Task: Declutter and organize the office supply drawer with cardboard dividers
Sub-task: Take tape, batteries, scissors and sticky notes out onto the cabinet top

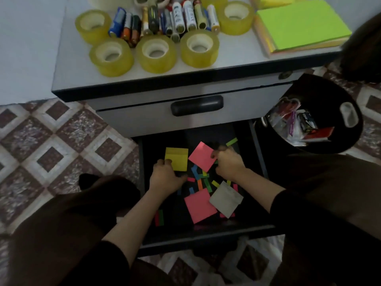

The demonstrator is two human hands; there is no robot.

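Drawer (pixel 206 238) open, dim inside. Left hand (pixel 165 177) pinches yellow sticky-note pad (pixel 177 158) by its left edge, near the far-left corner. Right hand (pixel 229 164) curls over the right corner of pink sticky-note pad (pixel 201 155) toward the far edge, seemingly pinching it. Risk: with each pad held by 1 edge, top sheets may peel or fan. Lifting wrists could sweep loose page flags (pixel 201 180) mid-drawer into dark corners.

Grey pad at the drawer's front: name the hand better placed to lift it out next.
Right, probably. The grey pad lies in the drawer at right, nearer the right hand, which pinches the upper pink pad; the left hand holds the yellow pad at far left.
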